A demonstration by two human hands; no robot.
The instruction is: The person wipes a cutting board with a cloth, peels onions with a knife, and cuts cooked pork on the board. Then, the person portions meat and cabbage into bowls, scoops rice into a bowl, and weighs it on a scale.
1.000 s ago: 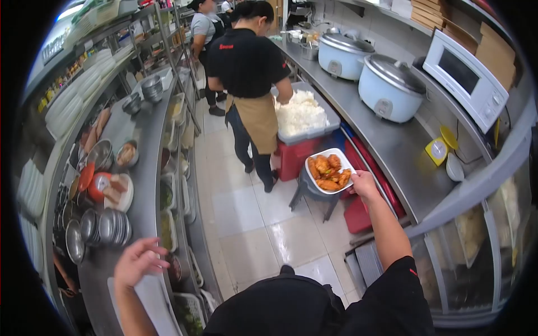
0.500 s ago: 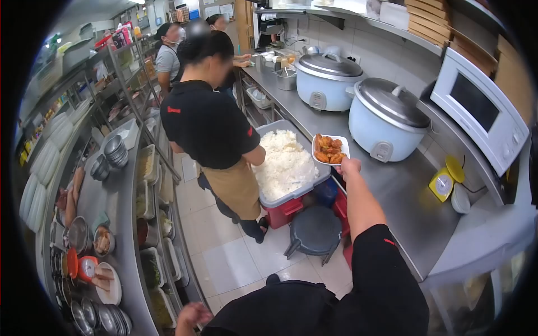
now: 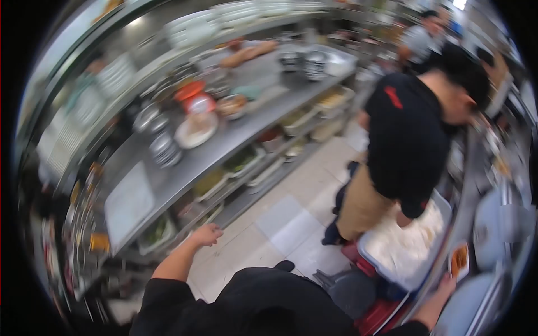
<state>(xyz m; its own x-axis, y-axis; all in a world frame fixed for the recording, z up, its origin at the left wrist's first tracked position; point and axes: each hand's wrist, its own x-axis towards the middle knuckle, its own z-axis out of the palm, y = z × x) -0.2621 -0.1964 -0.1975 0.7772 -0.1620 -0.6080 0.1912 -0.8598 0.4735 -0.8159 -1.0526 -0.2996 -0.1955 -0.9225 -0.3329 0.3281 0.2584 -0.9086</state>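
Note:
At the lower right, my right hand [image 3: 446,284] grips the near end of a small white dish [image 3: 465,270]. Orange-brown fried pieces [image 3: 460,256], resembling chicken, lie in it. The dish is between a grey tub [image 3: 367,245] of white rice [image 3: 406,246] and the pale blue rice cookers [image 3: 468,305]. My left hand [image 3: 207,234] hangs over the floor by the steel prep counter, with nothing in it and its fingers loosely apart. Motion blur softens the dish and my right fingers.
A co-worker in a black shirt [image 3: 412,134] stands at the tub, one hand at the rice. A dark stool [image 3: 350,291] stands in front of me. The steel counter [image 3: 224,148] on the left bears bowls, an orange scale [image 3: 199,103] and a white cutting board [image 3: 130,199].
My view has swung left, so the counter on that side fills more of the picture. My right hand still holds the dish. My left hand has come further into view.

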